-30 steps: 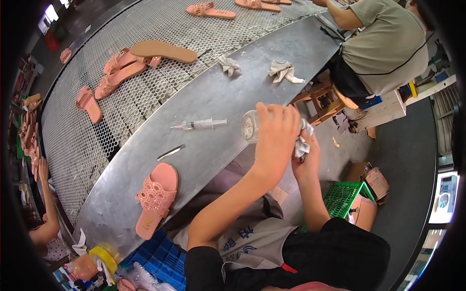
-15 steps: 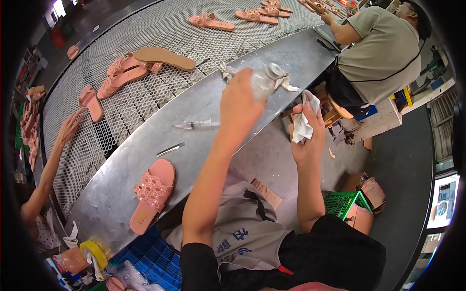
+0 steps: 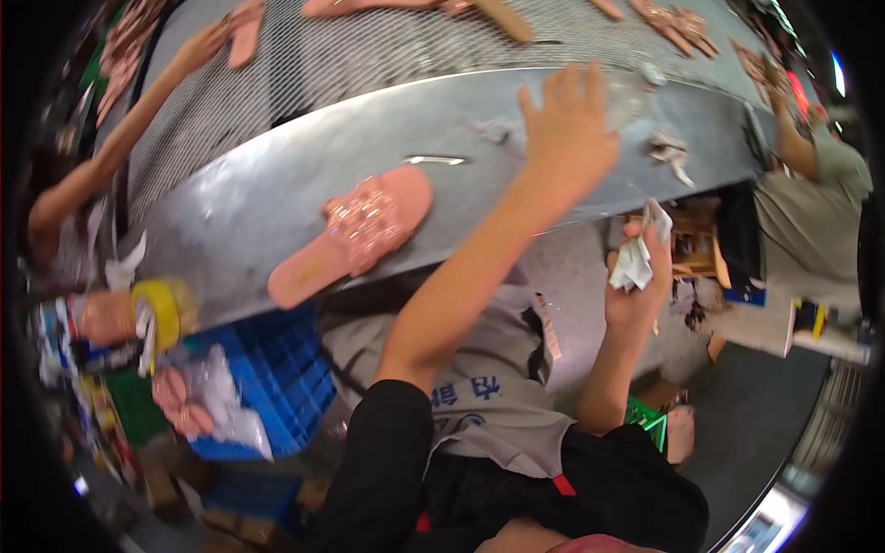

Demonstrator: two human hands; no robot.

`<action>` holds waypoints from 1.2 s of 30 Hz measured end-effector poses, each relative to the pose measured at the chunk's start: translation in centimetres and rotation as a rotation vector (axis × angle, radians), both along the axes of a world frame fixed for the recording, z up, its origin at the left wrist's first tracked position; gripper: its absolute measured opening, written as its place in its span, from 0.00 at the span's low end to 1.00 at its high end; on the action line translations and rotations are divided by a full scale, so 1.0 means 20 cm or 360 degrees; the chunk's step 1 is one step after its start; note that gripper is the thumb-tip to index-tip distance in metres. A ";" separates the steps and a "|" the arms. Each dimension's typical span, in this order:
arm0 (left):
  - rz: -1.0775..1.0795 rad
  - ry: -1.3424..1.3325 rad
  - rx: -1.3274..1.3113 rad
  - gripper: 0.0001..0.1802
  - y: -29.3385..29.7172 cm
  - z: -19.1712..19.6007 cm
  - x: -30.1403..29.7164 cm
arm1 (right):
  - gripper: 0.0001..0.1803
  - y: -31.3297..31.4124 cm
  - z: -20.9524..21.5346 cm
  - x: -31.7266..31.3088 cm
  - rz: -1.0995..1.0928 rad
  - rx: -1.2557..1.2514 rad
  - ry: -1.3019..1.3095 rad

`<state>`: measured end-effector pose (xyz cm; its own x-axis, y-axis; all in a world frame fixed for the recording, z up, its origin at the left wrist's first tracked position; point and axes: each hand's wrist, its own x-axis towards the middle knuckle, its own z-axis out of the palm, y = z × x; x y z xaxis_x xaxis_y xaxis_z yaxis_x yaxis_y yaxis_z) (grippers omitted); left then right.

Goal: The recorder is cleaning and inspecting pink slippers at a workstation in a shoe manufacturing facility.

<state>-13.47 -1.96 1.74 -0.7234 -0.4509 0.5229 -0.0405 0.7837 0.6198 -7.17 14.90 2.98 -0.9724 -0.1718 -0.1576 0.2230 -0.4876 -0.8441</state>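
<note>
My left hand reaches over the metal bench with its fingers spread and nothing in its grasp. Just beyond it, a clear bottle stands blurred on the bench top, apparently released. My right hand is closed around a crumpled white cloth, held off the bench's near edge. To the left lies a pink slide sandal with a shiny, studded strap. A thin metal blade-like tool rests beyond the sandal. A small blurred syringe is beside my left wrist, partly smeared by motion.
A mesh conveyor carrying pink sandals runs behind the bench. A crumpled rag lies to the right. A co-worker's arm reaches in at left; another person sits at right. A blue crate stands below.
My left hand has let go of the clear bottle and spread its fingers. The view has turned left, shifting the bench and sandal across it. My right hand still holds the cloth.
</note>
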 end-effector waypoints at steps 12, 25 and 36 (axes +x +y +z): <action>0.0033 -0.1092 -0.0489 0.40 -0.54 0.09 1.08 | 0.18 -0.34 -0.18 0.32 0.0976 0.0800 0.0299; -0.0403 -0.0592 -0.0260 0.40 -0.48 0.07 1.13 | 0.17 -0.31 -0.22 0.41 0.0804 0.1185 0.0630; 0.0442 -0.1026 -0.0748 0.42 -1.38 0.14 1.62 | 0.17 -0.27 -0.26 0.37 0.0754 0.1193 0.0844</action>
<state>18.98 -29.50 4.56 -0.8397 -0.4951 0.2233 -0.5036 0.8637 0.0213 0.14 9.43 -2.27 -0.8064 -0.5894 0.0471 -0.2342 0.2453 -0.9407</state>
